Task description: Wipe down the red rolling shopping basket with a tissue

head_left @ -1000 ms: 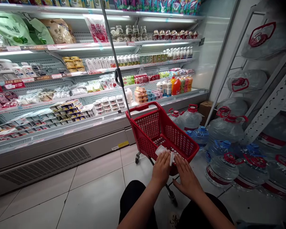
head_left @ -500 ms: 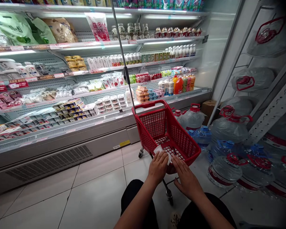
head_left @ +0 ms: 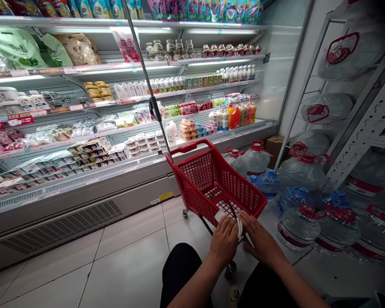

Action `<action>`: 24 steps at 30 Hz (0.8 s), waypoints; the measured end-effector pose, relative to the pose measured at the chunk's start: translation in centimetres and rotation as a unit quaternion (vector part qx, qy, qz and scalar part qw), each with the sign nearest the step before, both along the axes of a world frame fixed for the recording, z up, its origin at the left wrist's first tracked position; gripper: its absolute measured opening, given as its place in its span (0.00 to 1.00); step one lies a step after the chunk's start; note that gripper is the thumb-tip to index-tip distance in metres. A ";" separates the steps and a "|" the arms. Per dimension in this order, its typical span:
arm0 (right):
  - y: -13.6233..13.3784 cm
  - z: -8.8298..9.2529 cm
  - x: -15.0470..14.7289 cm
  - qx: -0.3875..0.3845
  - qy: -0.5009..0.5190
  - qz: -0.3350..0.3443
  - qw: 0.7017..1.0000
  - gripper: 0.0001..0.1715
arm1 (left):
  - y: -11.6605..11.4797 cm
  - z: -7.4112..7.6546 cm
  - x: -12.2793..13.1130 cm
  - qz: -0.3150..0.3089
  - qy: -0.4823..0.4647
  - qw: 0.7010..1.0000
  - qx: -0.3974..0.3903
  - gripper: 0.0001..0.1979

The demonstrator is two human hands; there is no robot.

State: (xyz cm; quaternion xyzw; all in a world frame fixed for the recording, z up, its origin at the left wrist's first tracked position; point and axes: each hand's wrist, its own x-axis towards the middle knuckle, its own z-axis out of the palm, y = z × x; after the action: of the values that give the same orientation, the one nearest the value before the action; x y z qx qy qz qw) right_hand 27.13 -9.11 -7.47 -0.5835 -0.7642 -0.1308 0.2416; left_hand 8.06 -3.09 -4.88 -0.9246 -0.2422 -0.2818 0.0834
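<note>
A small red plastic shopping cart point(head_left: 215, 164) stands in front of my knees. My left hand point(head_left: 225, 239) lies over its near rim, fingers bent down on a folded white wipe point(head_left: 220, 214) pressed against the plastic. Part of the wipe sticks out on both sides of the fingers. Beside it, my right hand point(head_left: 259, 239) holds the near rim close to the right corner, with fingers over the top and thumb lower down. Its fingertips are next to the wipe's edge. A thin metal pole point(head_left: 144, 72) rises from the cart's far left corner.
An open chilled display point(head_left: 141, 167) with yogurt cups, bottles and pouches runs along the left and back. Large water bottles point(head_left: 300, 226) crowd the floor at right, below a metal rack point(head_left: 356, 132). A brown carton point(head_left: 273, 149) sits behind them.
Both hands have slid rightward along the near rim, taking the wipe with them. The cart has turned slightly, and the view has tilted up a little.
</note>
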 end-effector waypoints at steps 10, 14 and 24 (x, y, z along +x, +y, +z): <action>0.9 -0.7 3.5 0.006 0.021 -0.037 0.999 0.53 | -0.3 -0.2 -0.3 -0.060 0.101 0.986 0.118 0.26; 0.3 -0.6 4.5 0.008 0.026 -0.061 0.998 0.50 | 1.6 1.0 -1.8 -0.021 0.097 0.988 0.117 0.27; 1.3 2.4 -2.3 0.046 0.051 -0.152 0.986 0.53 | 4.0 1.4 -0.9 0.043 0.050 0.994 0.092 0.30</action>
State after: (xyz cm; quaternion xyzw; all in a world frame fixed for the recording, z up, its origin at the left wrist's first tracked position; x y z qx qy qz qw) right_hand 24.82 -7.84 -5.03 -0.6871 -0.6465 -0.1709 0.2843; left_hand 7.15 0.87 -3.48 -0.9146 -0.2501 -0.2529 0.1922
